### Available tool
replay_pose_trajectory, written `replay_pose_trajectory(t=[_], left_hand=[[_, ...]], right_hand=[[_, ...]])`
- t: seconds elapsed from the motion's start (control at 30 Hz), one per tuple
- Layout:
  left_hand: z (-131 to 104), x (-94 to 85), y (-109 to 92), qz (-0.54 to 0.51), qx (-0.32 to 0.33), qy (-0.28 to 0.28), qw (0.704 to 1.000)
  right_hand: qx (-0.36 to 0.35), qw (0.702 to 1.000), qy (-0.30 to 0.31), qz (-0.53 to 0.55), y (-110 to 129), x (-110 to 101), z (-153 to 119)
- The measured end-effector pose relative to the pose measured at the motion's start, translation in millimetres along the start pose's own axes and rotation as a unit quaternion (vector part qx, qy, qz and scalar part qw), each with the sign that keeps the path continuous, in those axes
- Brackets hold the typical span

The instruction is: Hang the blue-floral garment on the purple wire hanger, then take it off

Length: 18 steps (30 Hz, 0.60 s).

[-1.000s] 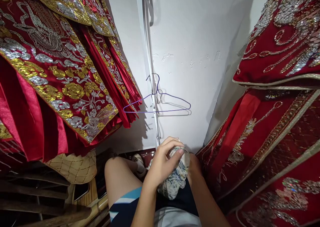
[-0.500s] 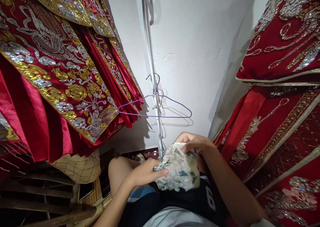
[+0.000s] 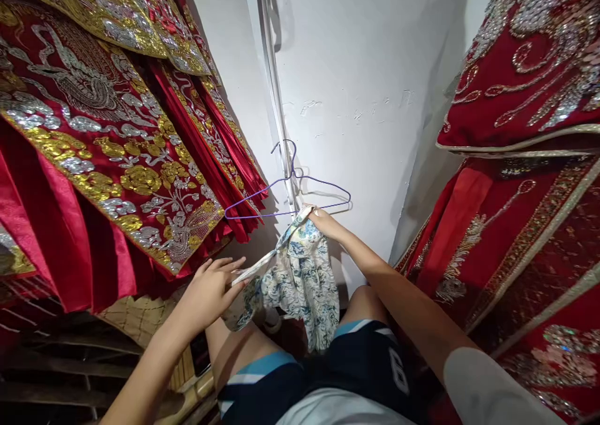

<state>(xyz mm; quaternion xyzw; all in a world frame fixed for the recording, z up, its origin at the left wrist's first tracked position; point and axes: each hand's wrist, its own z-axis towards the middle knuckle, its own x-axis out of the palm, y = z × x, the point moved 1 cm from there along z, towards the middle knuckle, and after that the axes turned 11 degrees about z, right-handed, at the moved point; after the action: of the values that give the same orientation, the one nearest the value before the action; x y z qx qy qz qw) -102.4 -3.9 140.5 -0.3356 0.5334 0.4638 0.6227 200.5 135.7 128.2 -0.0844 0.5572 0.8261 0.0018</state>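
Observation:
A white garment with a blue floral print (image 3: 302,275) hangs unfolded above my lap. My right hand (image 3: 323,220) grips its upper end just under the bottom bar of a purple wire hanger (image 3: 262,215). On the left, my left hand (image 3: 218,285) holds a pale strap-like edge of the garment, stretched down from the upper end; some of its fingers are spread. The hanger hangs with nothing on it from a white metal rail (image 3: 276,94) in front of the wall.
Red embroidered garments with gold and silver sequins (image 3: 140,178) hang at the left. More red beaded garments (image 3: 497,225) hang at the right. A wooden chair (image 3: 70,365) and a dark phone (image 3: 200,355) are at the lower left.
The garment, earlier bunched in both hands, has opened out and hangs down. My right hand has moved up and left to the hanger; my left hand has moved left and up.

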Motion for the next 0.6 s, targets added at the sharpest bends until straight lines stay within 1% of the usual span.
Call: replay_pose_trajectory(t=[0.07, 0.13, 0.23, 0.3, 0.33, 0.37, 0.43, 0.53, 0.6], left_hand=[[-1.1, -10.2, 1.6, 0.047, -0.023, 0.021, 0.998], [-2.1, -16.6, 2.8, 0.079, -0.063, 0.040, 0.994], [-3.9, -19.1, 1.8, 0.097, -0.146, 0.089, 0.980], [-4.3, -18.8, -1.3, 0.103, -0.187, 0.106, 0.971], [-3.7, -19.0, -3.0, 0.103, -0.200, 0.095, 0.970], [-2.3, -19.7, -4.5, 0.098, -0.205, 0.068, 0.971], [3.5, -23.1, -6.4, 0.070, -0.197, -0.012, 0.978], [20.9, -33.0, -7.9, 0.001, -0.165, -0.133, 0.977], [38.0, -41.2, -11.9, -0.041, -0.125, -0.189, 0.973]], right_hand=[[0.009, 1.000, -0.001, -0.014, -7.2, 6.2, 3.1], [0.000, 1.000, -0.014, -0.019, -10.0, 4.5, -1.6], [-0.018, 0.999, -0.034, -0.027, -7.9, -8.2, -20.4], [-0.034, 0.997, -0.054, -0.032, -2.7, -19.2, -36.3], [-0.042, 0.996, -0.065, -0.034, 1.0, -24.5, -43.9], [-0.050, 0.995, -0.075, -0.036, 5.2, -29.4, -50.8], [-0.057, 0.993, -0.091, -0.041, 14.1, -36.7, -61.6], [-0.051, 0.992, -0.106, -0.044, 25.1, -39.1, -70.4], [-0.051, 0.992, -0.109, -0.030, 28.8, -33.9, -73.1]])
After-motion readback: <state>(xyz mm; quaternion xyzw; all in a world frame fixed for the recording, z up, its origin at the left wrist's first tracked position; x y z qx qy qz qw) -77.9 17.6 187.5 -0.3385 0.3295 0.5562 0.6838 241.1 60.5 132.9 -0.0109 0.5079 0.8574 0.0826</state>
